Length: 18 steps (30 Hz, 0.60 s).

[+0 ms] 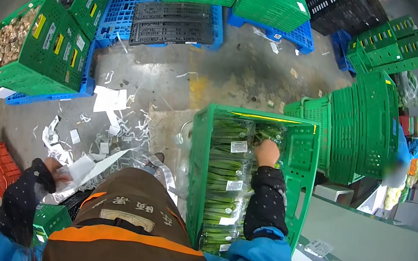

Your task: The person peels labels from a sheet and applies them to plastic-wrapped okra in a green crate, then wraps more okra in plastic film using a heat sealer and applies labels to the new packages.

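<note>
At the lower left, my left hand is closed on white paper sheets, which stick out to the right over the floor. My right hand reaches into a tall green crate, its fingers curled down at a bag of leafy greens in the far right corner. What its fingertips grip is hidden. Clear bags of long green vegetables lie in a row along the crate's left side, several with a white label.
Paper strips litter the floor. An orange crate stands left, below green crates on a blue pallet. Stacked green crates rise at the right beside a counter. A black folded crate lies on another pallet.
</note>
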Motion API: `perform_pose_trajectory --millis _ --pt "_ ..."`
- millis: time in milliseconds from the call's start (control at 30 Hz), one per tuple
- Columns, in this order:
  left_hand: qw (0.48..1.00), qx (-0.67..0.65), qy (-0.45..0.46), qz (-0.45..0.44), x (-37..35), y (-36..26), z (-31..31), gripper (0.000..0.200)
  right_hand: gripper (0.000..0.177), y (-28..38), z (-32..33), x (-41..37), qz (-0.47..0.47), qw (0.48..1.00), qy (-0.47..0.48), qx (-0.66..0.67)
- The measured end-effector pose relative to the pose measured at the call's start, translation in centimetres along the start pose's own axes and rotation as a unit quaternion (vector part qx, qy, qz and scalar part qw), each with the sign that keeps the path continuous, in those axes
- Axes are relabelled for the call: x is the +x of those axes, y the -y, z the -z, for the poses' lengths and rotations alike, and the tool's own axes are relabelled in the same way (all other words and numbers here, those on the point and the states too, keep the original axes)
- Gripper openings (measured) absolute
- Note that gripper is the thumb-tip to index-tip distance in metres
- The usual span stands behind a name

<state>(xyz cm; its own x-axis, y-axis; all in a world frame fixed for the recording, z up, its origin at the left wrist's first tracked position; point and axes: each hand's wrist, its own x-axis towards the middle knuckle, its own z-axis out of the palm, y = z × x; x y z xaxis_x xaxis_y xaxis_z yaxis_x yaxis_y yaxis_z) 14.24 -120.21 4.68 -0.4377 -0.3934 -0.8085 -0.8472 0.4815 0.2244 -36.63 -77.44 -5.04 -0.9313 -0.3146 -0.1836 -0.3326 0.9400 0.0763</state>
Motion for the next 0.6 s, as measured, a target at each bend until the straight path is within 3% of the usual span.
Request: perform_pose_trajectory --millis 33,67,100,133,200,233,267,333,367,467,500,533,600 --pt "0.991 -0.087 -0.033 -0.096 0.7 -1.5 -0.4 0.044 0.03 -0.6 -0.4 -0.8 0.007 1.0 -0.022 0.013" --pt "0.986 0.032 -0.118 -0.113 1.4 -3.5 -1.1 0.037 0.025 0.0 0.3 -2.3 0.046 0.986 -0.035 0.155" --pt "0.965 -0.099 -0.088 -0.224 -0.7 -10.5 1.3 0.03 0.02 1.8 1.7 -4.4 0.086 0.951 -0.049 0.293" --pt "0.912 -0.178 -0.08 -0.361 0.4 -12.9 0.8 0.024 0.01 4.5 4.3 -7.1 0.113 0.891 -0.032 0.438" --pt "0.894 -0.205 -0.034 -0.398 -1.7 -20.9 2.6 0.024 0.015 9.9 11.5 -13.1 0.07 0.786 0.119 0.603" --pt "0.869 -0.219 -0.022 -0.443 -2.2 -23.6 2.9 0.022 0.025 11.6 12.8 -16.0 0.095 0.75 0.153 0.636" --pt "0.856 -0.244 0.017 -0.456 -2.3 -25.7 2.7 0.017 0.033 12.6 14.7 -18.2 0.098 0.707 0.262 0.649" --pt "0.866 -0.241 0.054 -0.434 -2.6 -28.2 1.4 0.02 0.033 14.3 16.0 -21.9 0.059 0.635 0.297 0.71" --pt "0.869 -0.221 0.061 -0.439 -2.6 -29.3 0.8 0.023 0.025 14.9 16.7 -23.0 -0.045 0.586 0.3 0.751" --pt "0.888 -0.164 0.068 -0.423 -2.8 -31.6 -0.3 0.03 0.022 13.8 17.2 -24.1 -0.077 0.593 0.298 0.744" --pt "0.905 -0.132 0.063 -0.4 -2.9 -31.9 -0.6 0.034 0.018 13.2 17.2 -24.2 -0.017 0.639 0.269 0.72" --pt "0.905 -0.128 0.067 -0.4 -2.8 -32.0 -0.9 0.034 0.018 12.4 16.9 -23.9 -0.022 0.637 0.267 0.723" --pt "0.896 -0.082 0.116 -0.42 -2.7 -32.3 -1.5 0.042 0.011 9.7 16.0 -21.3 -0.035 0.727 0.214 0.651"
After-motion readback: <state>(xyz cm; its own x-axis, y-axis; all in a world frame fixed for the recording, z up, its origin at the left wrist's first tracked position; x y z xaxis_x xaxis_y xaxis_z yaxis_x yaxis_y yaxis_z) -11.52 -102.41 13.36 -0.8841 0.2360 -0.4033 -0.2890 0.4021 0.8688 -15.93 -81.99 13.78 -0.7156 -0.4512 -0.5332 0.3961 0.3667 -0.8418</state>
